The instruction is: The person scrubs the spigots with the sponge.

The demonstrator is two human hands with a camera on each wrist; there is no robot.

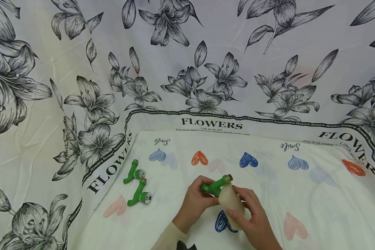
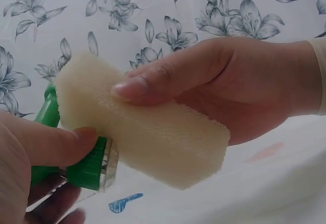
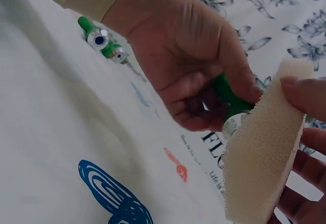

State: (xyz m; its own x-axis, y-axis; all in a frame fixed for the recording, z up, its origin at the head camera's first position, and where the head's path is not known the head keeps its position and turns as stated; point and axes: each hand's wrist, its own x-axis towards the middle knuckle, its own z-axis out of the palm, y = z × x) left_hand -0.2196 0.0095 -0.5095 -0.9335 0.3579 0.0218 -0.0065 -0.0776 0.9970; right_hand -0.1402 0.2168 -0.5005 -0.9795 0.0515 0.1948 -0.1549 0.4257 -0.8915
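Observation:
My left hand point(image 1: 196, 198) grips a green plastic tap point(image 1: 215, 186) with a brass-coloured threaded end that points up and right. A pale cream sponge block point(image 1: 230, 201) is pinched between the thumb and fingers of my right hand point(image 1: 253, 214). The sponge point(image 2: 147, 124) lies against the tap's silver-rimmed green part point(image 2: 87, 165) in the left wrist view, overlapping it. In the right wrist view, part of the tap point(image 3: 232, 96) is hidden behind my left fingers and the sponge.
To the left on the white cloth point(image 1: 168, 215) lie two more green taps, one farther back point(image 1: 132, 172) and one nearer point(image 1: 139, 194). The cloth carries printed hearts. Flower-patterned fabric point(image 1: 206, 52) rises behind and at the left side.

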